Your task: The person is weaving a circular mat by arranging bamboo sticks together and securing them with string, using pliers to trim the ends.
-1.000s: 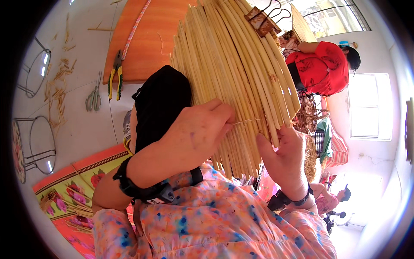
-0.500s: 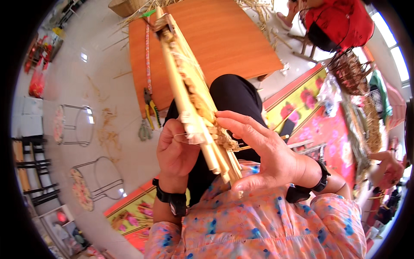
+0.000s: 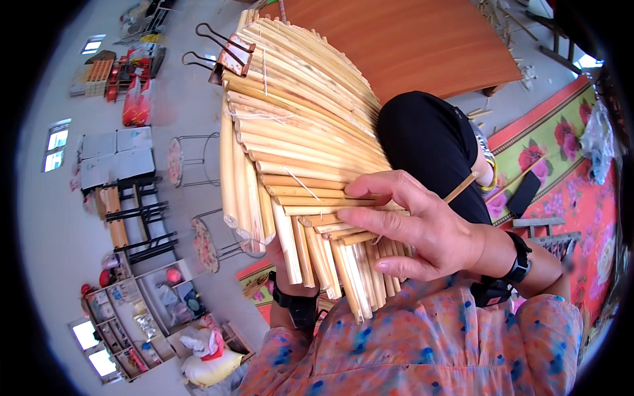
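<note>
A panel of pale straw stalks, laid side by side and partly crossing in an angled weave, tilts up above my lap. Most of my left hand is hidden behind the panel's lower left edge, where it holds the piece up; its fingers do not show. My right hand lies over the lower right of the panel, fingers stretched and apart, tips touching the stalks. One loose-ended stalk sticks out beyond that hand. A rusty binder clip grips the panel's upper left corner. Short white threads lie on the stalks.
An orange-brown wooden table stands ahead, close to my knee. Two round stools are on the floor at left, near a shelf unit. A flowered mat with a dark flat object lies at right.
The panel has turned from edge-on to show its broad face. My left hand has gone behind it, while my right hand's fingers now rest on the face. The view has shifted too.
</note>
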`<state>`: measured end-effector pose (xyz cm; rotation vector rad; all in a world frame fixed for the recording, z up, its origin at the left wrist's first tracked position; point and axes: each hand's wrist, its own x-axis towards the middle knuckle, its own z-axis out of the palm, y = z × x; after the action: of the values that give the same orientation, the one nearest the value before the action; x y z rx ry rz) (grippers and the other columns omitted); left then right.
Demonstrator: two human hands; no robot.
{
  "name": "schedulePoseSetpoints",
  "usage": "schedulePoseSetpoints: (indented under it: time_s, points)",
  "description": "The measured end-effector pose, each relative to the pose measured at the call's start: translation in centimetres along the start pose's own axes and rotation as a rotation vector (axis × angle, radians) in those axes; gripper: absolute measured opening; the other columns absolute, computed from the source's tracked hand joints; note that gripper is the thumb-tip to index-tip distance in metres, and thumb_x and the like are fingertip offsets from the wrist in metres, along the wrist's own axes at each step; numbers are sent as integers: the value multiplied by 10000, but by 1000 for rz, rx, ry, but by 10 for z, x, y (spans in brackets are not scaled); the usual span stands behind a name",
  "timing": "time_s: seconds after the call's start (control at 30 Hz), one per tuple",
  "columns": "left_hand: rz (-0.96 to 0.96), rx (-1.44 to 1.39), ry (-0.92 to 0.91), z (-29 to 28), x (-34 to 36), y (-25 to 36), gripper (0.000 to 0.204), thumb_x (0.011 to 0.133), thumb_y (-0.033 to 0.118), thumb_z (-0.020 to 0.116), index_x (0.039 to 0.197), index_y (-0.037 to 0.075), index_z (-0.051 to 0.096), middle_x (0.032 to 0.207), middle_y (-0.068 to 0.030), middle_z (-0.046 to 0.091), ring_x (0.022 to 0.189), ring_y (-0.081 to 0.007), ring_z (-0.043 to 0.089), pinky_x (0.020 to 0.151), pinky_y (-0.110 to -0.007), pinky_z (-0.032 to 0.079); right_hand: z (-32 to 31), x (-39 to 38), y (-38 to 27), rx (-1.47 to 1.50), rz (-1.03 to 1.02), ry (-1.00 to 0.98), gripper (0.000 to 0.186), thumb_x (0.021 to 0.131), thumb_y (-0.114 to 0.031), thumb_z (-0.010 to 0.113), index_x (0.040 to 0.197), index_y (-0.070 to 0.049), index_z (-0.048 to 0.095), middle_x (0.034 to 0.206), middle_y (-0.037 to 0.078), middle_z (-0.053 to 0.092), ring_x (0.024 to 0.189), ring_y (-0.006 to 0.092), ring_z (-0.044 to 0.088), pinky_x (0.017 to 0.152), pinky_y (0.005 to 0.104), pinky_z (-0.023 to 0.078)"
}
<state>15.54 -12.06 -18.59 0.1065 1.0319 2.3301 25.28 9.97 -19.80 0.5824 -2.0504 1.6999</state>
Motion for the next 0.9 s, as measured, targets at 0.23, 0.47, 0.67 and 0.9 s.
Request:
schedulePoseSetpoints:
  time_s: [0.23, 0.47, 0.67, 0.9]
  points:
    - [20, 64, 104, 8, 0, -9, 542, 883, 238, 692, 1340, 46, 473, 1272, -154, 574, 1134, -322, 564, 975, -498, 456, -11, -4, 22, -7, -121, -5, 648, 815, -266, 750, 1400, -108, 520, 1284, 186, 466, 1113, 340, 526, 928, 396, 485]
    - [39, 131, 190, 27, -14, -5, 535, 872, 244, 700, 1319, 43, 485, 1225, -151, 594, 1078, -321, 584, 929, -494, 481, -16, 0, 14, 33, -188, 33, 747, 774, -429, 720, 1415, -112, 508, 1303, 185, 461, 1126, 352, 520, 962, 438, 451]
    - [22, 119, 197, 19, -15, -8, 530, 862, 249, 706, 1301, 40, 496, 1186, -148, 610, 1031, -320, 602, 889, -490, 503, -7, -1, 13, -36, -118, 20, 816, 747, -513, 673, 1435, -118, 483, 1307, 203, 452, 1135, 375, 514, 971, 463, 437]
    - [17, 120, 249, 7, -21, -6, 523, 851, 254, 714, 1280, 37, 508, 1140, -146, 630, 976, -320, 623, 842, -486, 528, -1, 6, 10, -103, -148, -11, 834, 705, -563, 722, 1396, -134, 536, 1227, 194, 476, 1052, 348, 527, 902, 452, 457]
